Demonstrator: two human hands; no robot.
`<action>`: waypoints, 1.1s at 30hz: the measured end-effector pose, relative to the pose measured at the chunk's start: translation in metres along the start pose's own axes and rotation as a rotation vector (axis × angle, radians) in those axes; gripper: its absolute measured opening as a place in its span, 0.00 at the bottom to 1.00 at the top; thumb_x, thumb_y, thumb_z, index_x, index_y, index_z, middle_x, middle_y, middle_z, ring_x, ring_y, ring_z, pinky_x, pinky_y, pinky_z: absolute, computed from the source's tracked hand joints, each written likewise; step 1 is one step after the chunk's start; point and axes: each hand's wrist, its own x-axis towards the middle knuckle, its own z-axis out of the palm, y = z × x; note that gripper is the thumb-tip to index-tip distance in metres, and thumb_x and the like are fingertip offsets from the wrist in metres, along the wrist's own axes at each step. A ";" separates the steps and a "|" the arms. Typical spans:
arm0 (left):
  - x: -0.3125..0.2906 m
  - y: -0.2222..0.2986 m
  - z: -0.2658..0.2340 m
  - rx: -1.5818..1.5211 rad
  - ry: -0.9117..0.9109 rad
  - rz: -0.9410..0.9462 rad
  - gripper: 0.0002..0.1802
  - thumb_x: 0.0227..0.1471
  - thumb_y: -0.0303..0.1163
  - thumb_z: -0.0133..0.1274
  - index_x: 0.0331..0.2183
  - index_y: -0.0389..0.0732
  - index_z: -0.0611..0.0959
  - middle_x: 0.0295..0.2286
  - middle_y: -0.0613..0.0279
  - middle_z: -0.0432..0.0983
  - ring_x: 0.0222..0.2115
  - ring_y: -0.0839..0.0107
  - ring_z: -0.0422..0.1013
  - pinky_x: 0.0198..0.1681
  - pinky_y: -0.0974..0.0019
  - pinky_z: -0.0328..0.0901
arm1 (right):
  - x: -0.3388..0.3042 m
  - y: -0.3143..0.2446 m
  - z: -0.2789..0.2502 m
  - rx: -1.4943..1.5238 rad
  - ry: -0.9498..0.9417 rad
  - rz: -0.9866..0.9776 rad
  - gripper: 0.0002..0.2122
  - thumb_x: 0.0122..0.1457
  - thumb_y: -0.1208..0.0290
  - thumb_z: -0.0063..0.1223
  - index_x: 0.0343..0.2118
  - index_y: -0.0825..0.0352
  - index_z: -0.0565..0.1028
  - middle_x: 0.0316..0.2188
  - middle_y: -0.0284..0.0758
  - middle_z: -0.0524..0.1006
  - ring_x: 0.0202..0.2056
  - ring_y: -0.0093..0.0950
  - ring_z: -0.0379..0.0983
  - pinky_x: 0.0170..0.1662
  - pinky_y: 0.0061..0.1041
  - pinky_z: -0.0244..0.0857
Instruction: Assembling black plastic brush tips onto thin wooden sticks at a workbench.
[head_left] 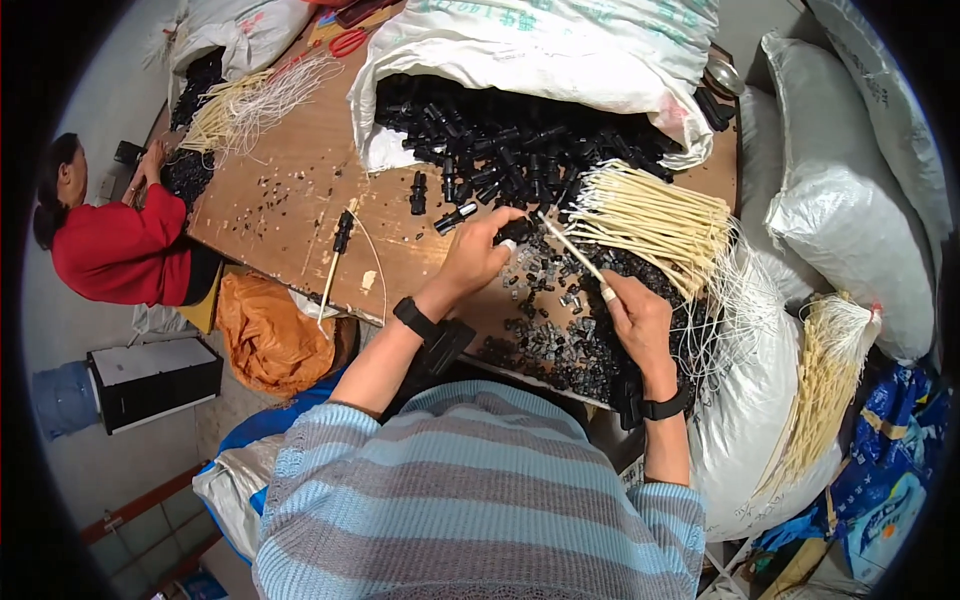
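Note:
My left hand (470, 258) is closed around a small black plastic fitting (514, 231), largely covered by the fingers. Between the thumb and fingers of my right hand (641, 318) is a thin cream tube (573, 247), slanting up and left. Its far tip comes close to the black fitting; whether they touch I cannot tell. Small black and clear plastic bits (555, 325) lie heaped below both hands. Just beyond, a bundle of cream tubes (660, 220) with white strings rests at the right. One black fitting with a tube through it (342, 232) lies left of my left hand.
A white woven sack (540, 60) spills black fittings (490, 150) onto the wooden table (290, 215). Red scissors (348, 42) lie at the far edge. Full sacks (840, 190) crowd the right side. Another person in red (125, 240) sits at the left end, beside more tubes (225, 112).

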 end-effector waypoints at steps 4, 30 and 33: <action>-0.004 0.000 -0.006 0.074 -0.007 0.129 0.19 0.42 0.21 0.44 0.41 0.34 0.77 0.33 0.51 0.76 0.37 0.57 0.72 0.46 0.62 0.65 | 0.000 -0.010 0.008 -0.111 -0.087 -0.059 0.11 0.55 0.75 0.55 0.42 0.62 0.78 0.21 0.37 0.73 0.22 0.36 0.71 0.25 0.29 0.62; -0.030 0.025 -0.014 0.521 0.038 0.444 0.22 0.44 0.29 0.58 0.45 0.53 0.81 0.20 0.67 0.69 0.18 0.71 0.69 0.18 0.67 0.62 | -0.012 0.007 -0.021 -0.546 -0.285 0.181 0.30 0.43 0.62 0.67 0.52 0.65 0.72 0.48 0.43 0.75 0.46 0.38 0.74 0.42 0.31 0.69; -0.031 0.055 -0.008 0.395 -0.101 0.466 0.24 0.40 0.29 0.60 0.44 0.52 0.81 0.21 0.65 0.70 0.19 0.69 0.70 0.20 0.66 0.65 | 0.008 -0.025 -0.023 0.076 0.028 -0.142 0.35 0.44 0.62 0.67 0.57 0.66 0.67 0.58 0.42 0.67 0.49 0.34 0.73 0.49 0.34 0.64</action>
